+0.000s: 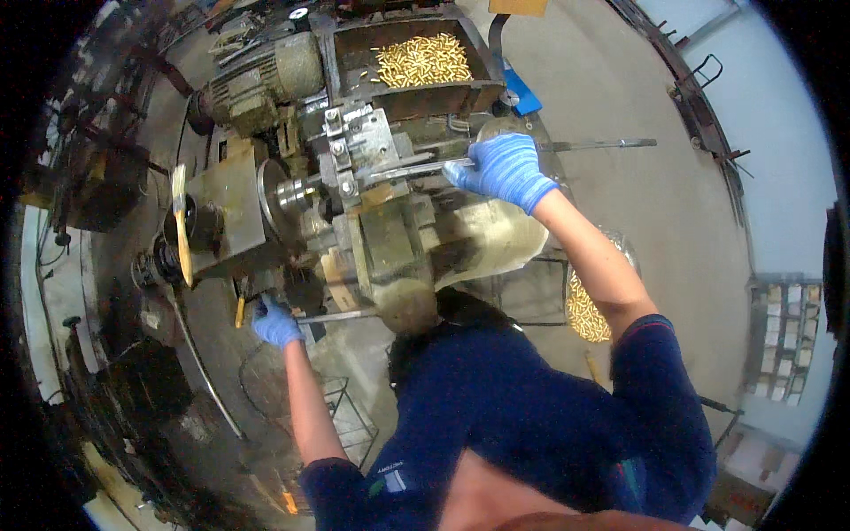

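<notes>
Gripping: right hand point(503, 168) fingers curled round long lever point(416, 168); left hand point(276, 324) fingers clenched on lower rod point(341, 315)

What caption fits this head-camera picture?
Blue-gloved right hand and left hand grip levers on a grimy lathe.

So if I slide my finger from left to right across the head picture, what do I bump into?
Yellow strip → left hand on a metal lever → grey machine block → tray of brass pieces → right hand on a long bar → bin of brass pieces.
</notes>
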A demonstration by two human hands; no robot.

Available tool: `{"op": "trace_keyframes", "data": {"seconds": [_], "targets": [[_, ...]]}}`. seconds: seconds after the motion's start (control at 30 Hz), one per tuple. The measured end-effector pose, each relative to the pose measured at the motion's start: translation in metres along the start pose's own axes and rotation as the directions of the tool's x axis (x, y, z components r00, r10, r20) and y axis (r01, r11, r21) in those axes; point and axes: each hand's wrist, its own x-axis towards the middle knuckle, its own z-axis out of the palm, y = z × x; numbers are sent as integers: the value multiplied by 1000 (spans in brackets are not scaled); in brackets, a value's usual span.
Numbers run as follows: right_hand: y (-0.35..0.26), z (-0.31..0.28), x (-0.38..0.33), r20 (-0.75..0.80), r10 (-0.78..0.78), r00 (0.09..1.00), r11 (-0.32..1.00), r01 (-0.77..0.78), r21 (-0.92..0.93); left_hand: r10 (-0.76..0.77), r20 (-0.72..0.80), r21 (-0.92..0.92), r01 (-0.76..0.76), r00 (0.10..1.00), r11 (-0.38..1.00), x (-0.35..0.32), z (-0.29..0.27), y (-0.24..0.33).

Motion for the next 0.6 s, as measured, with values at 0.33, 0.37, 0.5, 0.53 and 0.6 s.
{"op": "trace_keyframes", "data": {"seconds": [0.33,0.37,0.5,0.53,0.6], "targets": [[223,60,80,47,650,758,696,-619,364,-17,16,-27,18,1000,999,-3,5,-7],[240,76,93,28,678,734,685,-646,337,-6,9,45,5,1000,999,-6,6,6],[310,150,151,198,664,721,651,-688,320,-216,63,-69,220,974,973,-4,3,2],[316,167,163,222,656,721,644,-688,334,-250,36,-53,251,968,966,-3,3,0],[325,196,185,244,657,713,627,-697,349,-277,2,8,277,961,961,-4,5,3]]}}
